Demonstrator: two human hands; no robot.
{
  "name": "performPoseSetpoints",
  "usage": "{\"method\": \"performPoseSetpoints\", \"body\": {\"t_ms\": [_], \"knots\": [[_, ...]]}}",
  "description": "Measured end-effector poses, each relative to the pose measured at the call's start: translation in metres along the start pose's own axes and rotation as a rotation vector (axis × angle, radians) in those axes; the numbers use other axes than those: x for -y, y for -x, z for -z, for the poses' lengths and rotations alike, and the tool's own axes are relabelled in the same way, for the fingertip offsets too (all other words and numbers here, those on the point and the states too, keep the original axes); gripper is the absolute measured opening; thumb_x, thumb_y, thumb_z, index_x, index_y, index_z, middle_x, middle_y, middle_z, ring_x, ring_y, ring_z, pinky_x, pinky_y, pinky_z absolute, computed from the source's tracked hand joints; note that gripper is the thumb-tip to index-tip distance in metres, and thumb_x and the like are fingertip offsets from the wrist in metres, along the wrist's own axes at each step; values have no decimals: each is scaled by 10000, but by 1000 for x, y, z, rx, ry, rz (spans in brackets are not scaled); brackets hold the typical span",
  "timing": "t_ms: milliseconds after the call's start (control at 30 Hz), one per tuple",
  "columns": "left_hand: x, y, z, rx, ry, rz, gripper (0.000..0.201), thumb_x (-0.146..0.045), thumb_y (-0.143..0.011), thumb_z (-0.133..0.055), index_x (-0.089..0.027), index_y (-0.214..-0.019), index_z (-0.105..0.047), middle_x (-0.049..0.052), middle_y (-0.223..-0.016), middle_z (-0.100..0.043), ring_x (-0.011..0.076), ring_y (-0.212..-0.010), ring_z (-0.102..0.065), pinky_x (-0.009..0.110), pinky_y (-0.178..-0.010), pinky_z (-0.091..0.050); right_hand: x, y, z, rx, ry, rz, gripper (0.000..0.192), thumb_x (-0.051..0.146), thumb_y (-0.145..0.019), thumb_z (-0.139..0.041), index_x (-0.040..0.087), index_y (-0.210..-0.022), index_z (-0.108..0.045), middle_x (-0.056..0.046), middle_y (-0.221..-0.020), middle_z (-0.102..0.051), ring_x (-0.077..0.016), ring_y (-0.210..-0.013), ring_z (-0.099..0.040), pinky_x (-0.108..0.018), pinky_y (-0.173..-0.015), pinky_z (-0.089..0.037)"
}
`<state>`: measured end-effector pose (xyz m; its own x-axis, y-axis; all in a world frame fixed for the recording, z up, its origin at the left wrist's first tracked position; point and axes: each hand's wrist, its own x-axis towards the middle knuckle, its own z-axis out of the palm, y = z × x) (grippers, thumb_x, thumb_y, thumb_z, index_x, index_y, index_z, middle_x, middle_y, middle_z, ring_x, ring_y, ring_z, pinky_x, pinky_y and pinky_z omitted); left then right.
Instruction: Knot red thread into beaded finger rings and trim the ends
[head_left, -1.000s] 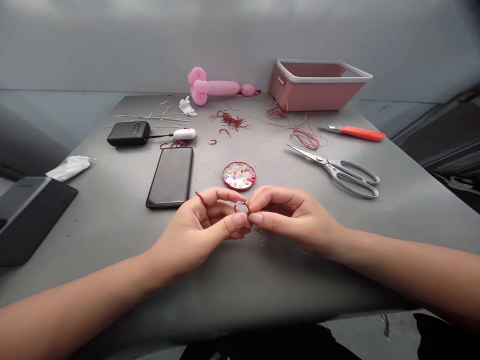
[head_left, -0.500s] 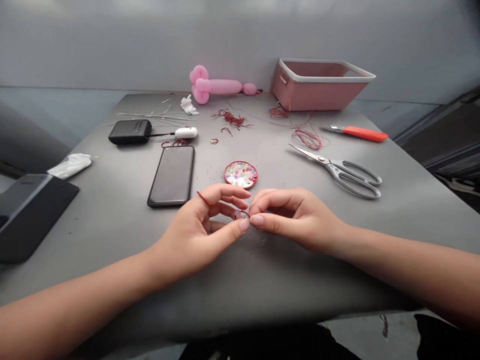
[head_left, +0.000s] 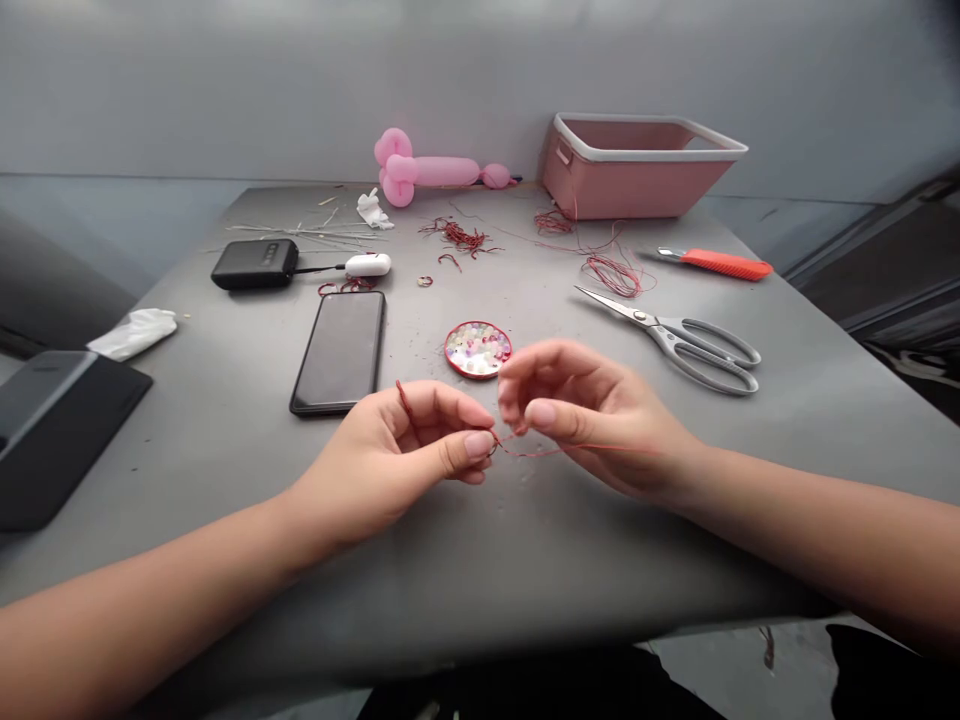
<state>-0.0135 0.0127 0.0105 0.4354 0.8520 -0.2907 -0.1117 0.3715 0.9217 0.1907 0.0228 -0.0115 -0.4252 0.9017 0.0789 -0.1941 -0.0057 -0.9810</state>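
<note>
Both my hands hover just above a grey table [head_left: 525,560], close to its near edge. My left hand [head_left: 405,440] pinches a small red wire loop between thumb and fingers, and a bit of red wire curls over its index finger. My right hand [head_left: 592,410] pinches the thin red wire [head_left: 540,452] that runs from the loop and trails out to the right under the palm. A small round red lid full of pale beads [head_left: 478,349] lies just behind my fingertips. Whether a bead sits on the loop is hidden by my fingers.
A black phone [head_left: 340,351] lies left of the lid, grey scissors [head_left: 679,340] to the right. Farther back are red wire scraps [head_left: 611,272], an orange-handled tool [head_left: 716,263], a pink basket [head_left: 637,165], a pink balloon [head_left: 427,174], a power bank [head_left: 255,264] and a black device [head_left: 52,425] at the left.
My right hand has lifted and drawn slightly right, pulling a length of red wire out from the loop. My left hand has closed tighter on the loop.
</note>
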Motion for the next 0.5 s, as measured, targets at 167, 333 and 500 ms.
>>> {"method": "performPoseSetpoints", "body": {"t_ms": [167, 333, 500], "knots": [[2, 2, -3, -126, 150, 19, 140, -217, -738, -831, -180, -785, -704, -34, -773, -747, 68, -693, -698, 157, -710, -578, 3, 9, -3, -255, 622, 547, 84, 238, -837, -667, 257, -863, -589, -45, -901, -519, -191, -893, -545, -377, -831, -483], [6, 3, -3, -102, 98, -135, 94, -190, -760, -812, -201, -765, -720, -31, -829, -757, 93, -818, -710, 181, -801, -575, 11, 14, -10, -303, 1074, 691, 86, 309, -792, -751, 266, -805, -677, -77, -996, -513, -243, -969, -528, -434, -840, -444], [11, 1, -4, -56, -19, -267, 113, -155, -739, -815, -188, -703, -713, -39, -799, -722, 74, -814, -684, 143, -770, -573, 8, 13, -12, -180, 880, 589, 59, 195, -834, -703, 251, -852, -703, -45, -889, -505, -198, -921, -540, -398, -818, -473]]}}
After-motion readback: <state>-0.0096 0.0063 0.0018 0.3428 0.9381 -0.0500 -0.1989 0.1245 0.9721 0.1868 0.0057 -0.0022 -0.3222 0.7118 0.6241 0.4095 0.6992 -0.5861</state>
